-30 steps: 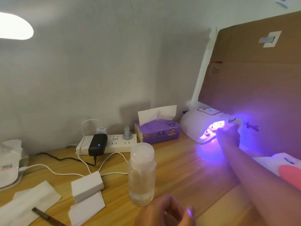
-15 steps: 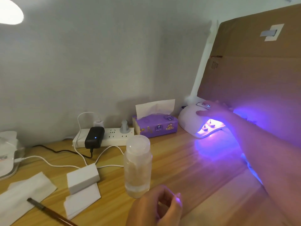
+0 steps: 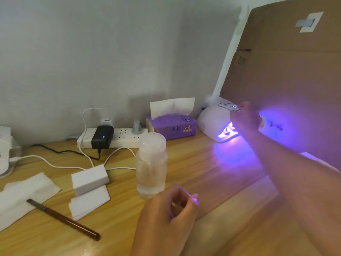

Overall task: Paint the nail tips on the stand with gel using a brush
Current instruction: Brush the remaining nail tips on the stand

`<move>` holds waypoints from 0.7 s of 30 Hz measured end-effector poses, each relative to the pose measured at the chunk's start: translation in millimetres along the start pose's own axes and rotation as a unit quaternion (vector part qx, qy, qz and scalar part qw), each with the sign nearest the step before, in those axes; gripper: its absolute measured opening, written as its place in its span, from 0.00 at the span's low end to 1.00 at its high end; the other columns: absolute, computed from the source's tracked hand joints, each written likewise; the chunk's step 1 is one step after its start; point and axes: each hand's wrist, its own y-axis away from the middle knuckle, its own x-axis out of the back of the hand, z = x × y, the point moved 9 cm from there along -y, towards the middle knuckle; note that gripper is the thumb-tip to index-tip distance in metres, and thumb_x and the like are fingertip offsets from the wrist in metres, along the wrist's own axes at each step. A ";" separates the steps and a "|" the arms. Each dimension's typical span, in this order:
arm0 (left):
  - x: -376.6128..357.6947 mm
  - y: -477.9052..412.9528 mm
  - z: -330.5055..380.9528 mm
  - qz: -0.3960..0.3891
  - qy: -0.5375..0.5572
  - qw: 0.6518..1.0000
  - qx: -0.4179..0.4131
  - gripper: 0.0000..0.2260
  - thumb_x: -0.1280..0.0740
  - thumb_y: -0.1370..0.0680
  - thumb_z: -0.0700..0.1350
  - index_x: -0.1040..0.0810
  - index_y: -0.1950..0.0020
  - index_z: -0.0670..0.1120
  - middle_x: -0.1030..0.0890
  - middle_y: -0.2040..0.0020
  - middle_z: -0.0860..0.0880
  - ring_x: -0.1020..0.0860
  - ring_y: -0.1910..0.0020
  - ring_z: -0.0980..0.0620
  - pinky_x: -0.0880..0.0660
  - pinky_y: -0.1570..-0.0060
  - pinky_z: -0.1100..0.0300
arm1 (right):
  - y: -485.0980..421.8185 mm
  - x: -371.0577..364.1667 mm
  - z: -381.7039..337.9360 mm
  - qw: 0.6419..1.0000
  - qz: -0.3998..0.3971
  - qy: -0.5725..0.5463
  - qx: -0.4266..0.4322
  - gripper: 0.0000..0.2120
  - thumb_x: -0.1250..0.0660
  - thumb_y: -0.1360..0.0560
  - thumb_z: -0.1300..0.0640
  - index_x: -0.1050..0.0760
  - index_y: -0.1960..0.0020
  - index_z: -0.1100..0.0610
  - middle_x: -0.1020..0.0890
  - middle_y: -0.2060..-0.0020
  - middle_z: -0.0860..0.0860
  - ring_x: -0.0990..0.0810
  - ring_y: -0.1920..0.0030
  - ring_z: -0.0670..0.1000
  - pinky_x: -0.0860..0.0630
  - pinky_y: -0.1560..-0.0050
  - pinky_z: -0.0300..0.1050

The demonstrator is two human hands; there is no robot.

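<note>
My brush (image 3: 62, 218) lies on the table (image 3: 184, 167), the nail tips (image 3: 227, 130) glow under the lamp (image 3: 215, 119), my right hand (image 3: 243, 117) presses its top with fingers out, my left hand (image 3: 166, 217) rests loosely curled, so painting looks paused.

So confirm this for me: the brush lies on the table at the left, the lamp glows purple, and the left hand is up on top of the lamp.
Wrong hand. The head view shows the right hand on top of the glowing lamp; the left hand rests loosely curled near the bottle. The brush does lie at the table's left.
</note>
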 end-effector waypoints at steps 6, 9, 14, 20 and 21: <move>0.5 3.9 2.9 0.003 -0.026 1.000 -0.007 0.09 0.31 0.28 0.60 0.23 0.60 0.56 0.28 0.77 0.57 0.34 0.78 0.59 0.40 0.72 0.66 | 52.8 -47.7 52.9 0.984 -0.119 0.052 -0.122 0.19 0.38 0.23 0.55 0.33 0.35 0.61 0.31 0.36 0.60 0.26 0.39 0.61 0.29 0.42 0.50; 1.2 3.6 3.9 -0.002 -0.047 0.999 0.005 0.05 0.30 0.27 0.55 0.24 0.61 0.59 0.27 0.76 0.60 0.33 0.77 0.59 0.40 0.73 0.68 | 43.7 -55.2 45.4 0.984 -0.134 0.073 -0.095 0.18 0.41 0.23 0.56 0.30 0.35 0.60 0.32 0.34 0.61 0.25 0.42 0.59 0.29 0.45 0.47; 2.9 0.0 0.2 0.000 -0.042 0.999 0.002 0.06 0.29 0.26 0.54 0.24 0.61 0.58 0.26 0.74 0.60 0.32 0.76 0.59 0.39 0.72 0.68 | 45.4 -49.4 36.5 0.987 -0.115 0.078 -0.075 0.12 0.39 0.24 0.55 0.26 0.44 0.61 0.26 0.41 0.61 0.23 0.47 0.59 0.29 0.51 0.47; 3.2 2.1 3.0 0.003 -0.044 0.999 -0.005 0.06 0.29 0.26 0.53 0.24 0.61 0.57 0.27 0.76 0.59 0.34 0.77 0.58 0.41 0.72 0.67 | 69.4 -18.1 40.1 0.976 -0.163 0.120 -0.080 0.18 0.31 0.30 0.40 0.25 0.52 0.54 0.23 0.60 0.50 0.23 0.53 0.54 0.29 0.55 0.44; 2.8 2.7 4.0 0.002 -0.044 0.999 -0.008 0.06 0.29 0.26 0.53 0.24 0.62 0.57 0.28 0.76 0.59 0.34 0.77 0.58 0.41 0.72 0.67 | 73.5 -15.8 40.8 0.970 -0.189 0.129 -0.085 0.18 0.31 0.31 0.39 0.24 0.52 0.53 0.20 0.58 0.51 0.21 0.52 0.54 0.27 0.53 0.45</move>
